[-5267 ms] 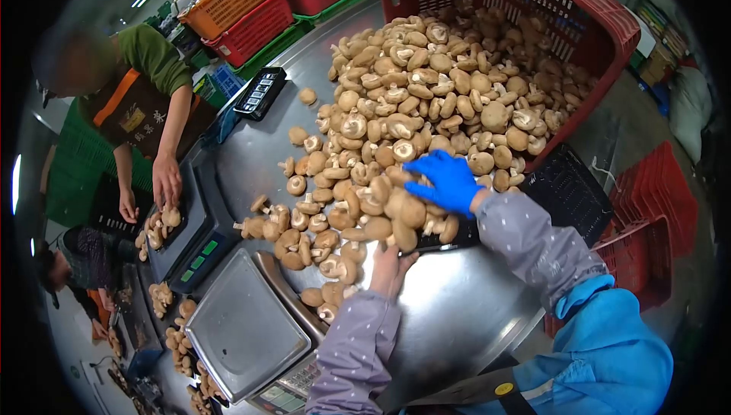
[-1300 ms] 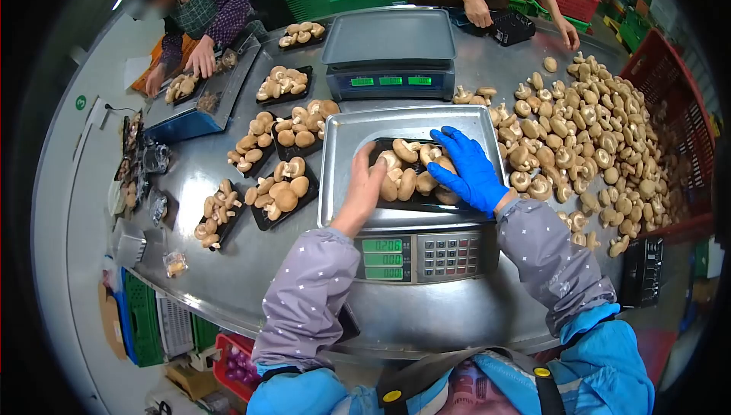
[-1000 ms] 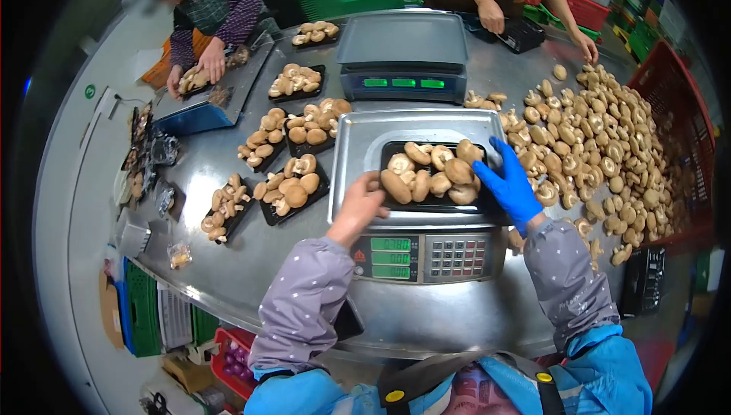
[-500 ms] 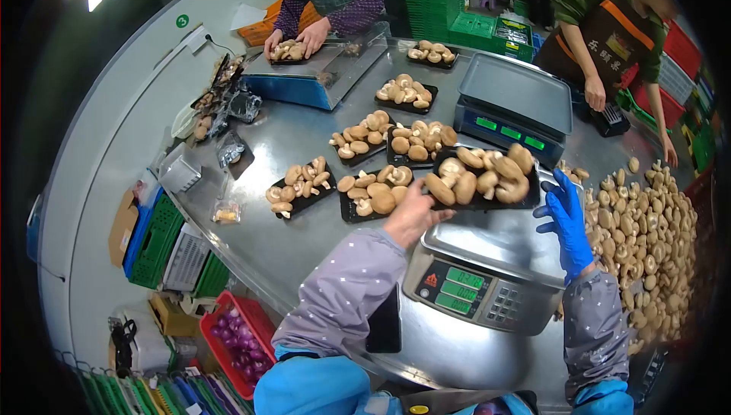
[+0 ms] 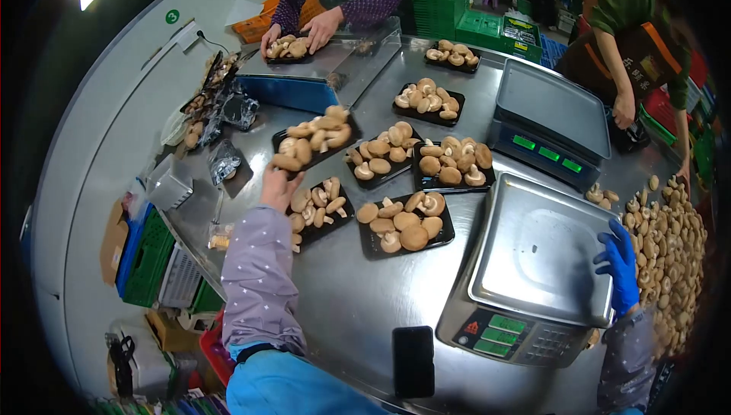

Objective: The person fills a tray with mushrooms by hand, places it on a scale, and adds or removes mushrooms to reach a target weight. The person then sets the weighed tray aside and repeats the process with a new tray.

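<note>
"Firstly, what is the left hand (image 5: pixel 279 186) doing with its grip?"

"Its fingers are closed upon the near end of a black tray (image 5: pixel 350 136) loaded with mushrooms (image 5: pixel 316 137). The thumb I cannot see well, and the tray is a little blurred."

"Which way does this tray lie from the grip?"

"It lies forward and to the right of the hand, and its long axis follows the same slant. So it is held by one end only, and the far end is free. Whether it touches the worktop (image 5: pixel 339 285), I cannot tell."

"And what is nearest around?"

"Just beside the grip is another loaded tray (image 5: pixel 335 226). The right hand (image 5: pixel 620 270), in a blue glove, is well apart from both trays: its fingers are spread, with nothing in them, beside the silver scale (image 5: pixel 533 244)."

"Is there any writing?"

"That scale has a red mark (image 5: pixel 471 328) near its lit green displays (image 5: pixel 499 336), but the digits are too small for me. Across, a co-worker's apron (image 5: pixel 647 72) carries characters which I cannot read surely. Farther, on the wall (image 5: pixel 137 57), a round green sign (image 5: pixel 172 16) clearly shows 3."
</note>
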The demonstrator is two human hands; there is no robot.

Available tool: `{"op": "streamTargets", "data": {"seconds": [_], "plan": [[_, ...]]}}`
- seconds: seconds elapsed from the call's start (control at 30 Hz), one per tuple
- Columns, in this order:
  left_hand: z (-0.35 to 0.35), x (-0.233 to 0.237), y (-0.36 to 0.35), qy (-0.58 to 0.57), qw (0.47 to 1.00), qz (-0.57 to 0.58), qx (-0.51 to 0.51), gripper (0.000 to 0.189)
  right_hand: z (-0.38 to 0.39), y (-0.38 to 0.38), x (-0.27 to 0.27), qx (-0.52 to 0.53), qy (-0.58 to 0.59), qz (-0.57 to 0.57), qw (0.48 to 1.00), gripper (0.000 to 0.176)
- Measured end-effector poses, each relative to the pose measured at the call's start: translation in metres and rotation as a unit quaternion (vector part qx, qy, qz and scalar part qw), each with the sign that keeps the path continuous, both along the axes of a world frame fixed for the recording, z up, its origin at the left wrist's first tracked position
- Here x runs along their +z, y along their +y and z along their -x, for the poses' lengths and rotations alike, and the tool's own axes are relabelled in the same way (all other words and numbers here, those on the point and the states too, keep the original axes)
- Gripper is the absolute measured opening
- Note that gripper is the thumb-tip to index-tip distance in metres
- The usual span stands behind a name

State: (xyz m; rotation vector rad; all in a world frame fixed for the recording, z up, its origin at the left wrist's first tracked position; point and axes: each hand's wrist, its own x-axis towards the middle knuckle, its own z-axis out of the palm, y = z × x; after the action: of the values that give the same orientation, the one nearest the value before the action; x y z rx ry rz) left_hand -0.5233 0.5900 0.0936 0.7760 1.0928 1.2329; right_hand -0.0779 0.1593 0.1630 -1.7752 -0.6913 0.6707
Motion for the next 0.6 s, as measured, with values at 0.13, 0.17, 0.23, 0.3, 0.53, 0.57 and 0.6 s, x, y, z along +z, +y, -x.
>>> {"op": "streamTargets", "data": {"seconds": [0.13,0.17,0.23,0.3,0.53,0.57,0.6], "plan": [[0.055,-0.039,0.031,0.021,0.998,0.015,0.06,0.039,-0.012,-0.013,-0.01,-0.059,0.006,0.023,0.998,0.046],[0.065,-0.049,0.035,0.028,0.997,0.021,0.073,0.04,-0.011,-0.014,-0.009,-0.077,-0.002,0.032,0.997,0.046],[0.079,-0.066,0.044,0.025,0.996,0.032,0.079,0.038,-0.016,-0.021,-0.014,-0.085,-0.011,0.044,0.995,0.046],[0.089,-0.078,0.049,0.019,0.995,0.044,0.084,0.036,-0.015,-0.021,-0.011,-0.093,-0.023,0.061,0.994,0.045],[0.217,-0.209,0.123,0.426,0.858,-0.23,-0.17,0.035,-0.02,-0.042,-0.004,-0.103,-0.061,0.074,0.99,0.047],[0.222,-0.207,0.123,0.494,0.813,-0.249,-0.181,0.038,-0.025,-0.053,-0.005,-0.099,-0.061,0.071,0.991,0.046],[0.19,-0.166,0.096,0.416,0.894,-0.115,-0.121,0.039,-0.035,-0.068,-0.01,-0.098,-0.059,0.069,0.991,0.046]]}}
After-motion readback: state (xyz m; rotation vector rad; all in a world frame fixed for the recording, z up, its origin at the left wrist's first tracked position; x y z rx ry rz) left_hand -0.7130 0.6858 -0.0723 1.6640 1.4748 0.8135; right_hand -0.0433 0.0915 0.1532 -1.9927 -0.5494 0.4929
